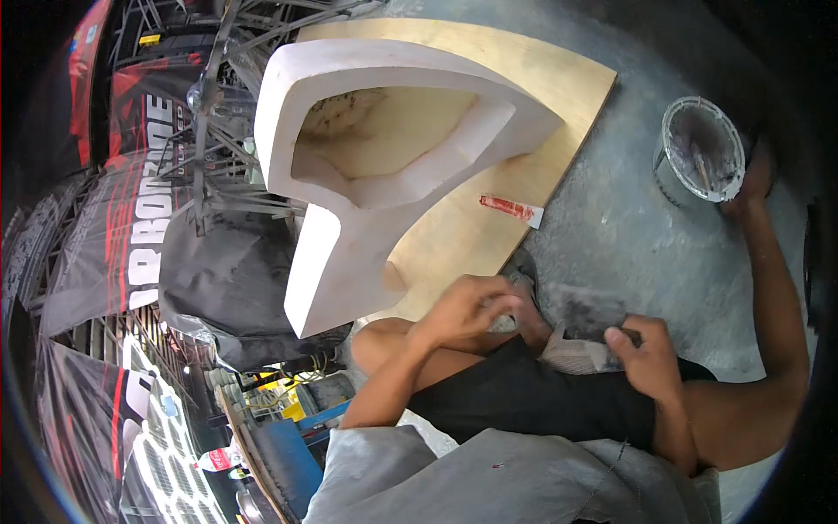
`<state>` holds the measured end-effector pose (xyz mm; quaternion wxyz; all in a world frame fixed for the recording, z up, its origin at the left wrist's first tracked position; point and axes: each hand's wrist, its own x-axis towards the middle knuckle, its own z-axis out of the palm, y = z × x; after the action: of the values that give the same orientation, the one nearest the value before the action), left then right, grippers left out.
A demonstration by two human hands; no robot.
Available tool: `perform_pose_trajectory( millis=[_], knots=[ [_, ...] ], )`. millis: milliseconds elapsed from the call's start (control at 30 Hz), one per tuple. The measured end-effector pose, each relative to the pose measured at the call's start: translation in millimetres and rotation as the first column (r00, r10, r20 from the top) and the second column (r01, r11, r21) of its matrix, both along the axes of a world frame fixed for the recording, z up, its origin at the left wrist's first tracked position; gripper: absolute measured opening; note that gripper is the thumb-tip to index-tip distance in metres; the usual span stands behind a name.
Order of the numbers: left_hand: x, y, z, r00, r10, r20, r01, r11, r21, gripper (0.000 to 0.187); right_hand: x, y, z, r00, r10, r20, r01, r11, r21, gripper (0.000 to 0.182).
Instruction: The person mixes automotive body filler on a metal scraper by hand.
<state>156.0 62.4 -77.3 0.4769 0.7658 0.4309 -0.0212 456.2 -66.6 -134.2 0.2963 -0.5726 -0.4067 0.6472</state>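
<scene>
My right hand [648,356] pinches a dark grey sheet of sandpaper [595,325] by its edge, thumb on top. The sheet is blurred, and its paler part hangs over the black shorts. My left hand [478,313] is near the lower end of the white form, fingers curled in a loose pinch and slightly blurred. Whatever it may hold is hidden. The large pinkish-white sculpted form [327,253] has a deep hollow in its upper part and a narrower leg toward me. It rests on a plywood board [489,44].
A red-and-white strip-like packet [511,210] lies at the board's right edge. A round tub [698,148] with a stick in its dark contents stands on the grey floor by my foot. Metal frames [202,131], a black-covered object [231,271] and printed banners [144,227] crowd the left.
</scene>
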Motion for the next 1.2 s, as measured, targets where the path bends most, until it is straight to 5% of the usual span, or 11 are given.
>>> perform_pose_trajectory(
  millis=[200, 333, 467, 633, 733, 800, 867, 900, 967, 1067, 1200],
  knots=[
    [-38, -20, 13, 0.833, 0.527, -0.169, -0.494, 0.846, 0.199, 0.025, -15, -2, 0, 0.904, -0.426, -0.042, 0.418, 0.900, -0.123, 0.043],
    [58, -11, 15, 0.978, 0.123, 0.168, -0.199, 0.791, 0.579, 0.034, -7, 5, -16, 0.985, -0.101, -0.140, 0.084, 0.989, -0.125, 0.037],
    [85, 2, 2, 0.963, -0.152, 0.221, 0.009, 0.841, 0.541, 0.032, -19, 7, -7, 0.980, -0.029, -0.197, 0.028, 1.000, -0.007, 0.033],
    [69, 12, -5, 0.957, -0.184, 0.223, 0.180, 0.983, 0.037, 0.026, -23, 3, -11, 0.991, 0.109, -0.081, -0.081, 0.951, 0.299, 0.028],
    [42, 1, 3, 0.959, -0.253, 0.126, 0.229, 0.957, 0.178, 0.029, -26, 0, -5, 0.982, 0.189, -0.026, -0.173, 0.941, 0.290, 0.030],
    [7, -8, 1, 0.973, -0.202, 0.110, 0.166, 0.948, 0.271, 0.032, -37, 7, -10, 0.960, 0.279, -0.021, -0.252, 0.895, 0.369, 0.029],
    [-38, -23, -9, 0.916, 0.384, 0.114, -0.400, 0.893, 0.208, 0.034, -43, 6, -20, 0.960, 0.281, -0.016, -0.246, 0.865, 0.438, 0.031],
    [-58, -28, -2, 0.907, 0.406, 0.116, -0.421, 0.885, 0.197, 0.034, -38, 2, -20, 0.984, 0.178, -0.009, -0.164, 0.923, 0.347, 0.032],
    [-81, -33, 12, 0.549, 0.835, -0.039, -0.836, 0.549, 0.006, 0.033, -34, -1, -18, 0.999, -0.034, 0.012, 0.030, 0.970, 0.242, 0.035],
    [-84, -59, -18, 0.608, 0.662, 0.439, -0.635, 0.737, -0.232, 0.029, -46, 10, 1, 0.969, -0.247, 0.017, 0.248, 0.967, -0.054, 0.035],
    [-19, -77, -22, 0.494, 0.795, 0.351, -0.596, 0.604, -0.529, 0.045, -88, 22, 12, 0.848, -0.415, -0.330, 0.387, 0.910, -0.152, 0.032]
  ],
)
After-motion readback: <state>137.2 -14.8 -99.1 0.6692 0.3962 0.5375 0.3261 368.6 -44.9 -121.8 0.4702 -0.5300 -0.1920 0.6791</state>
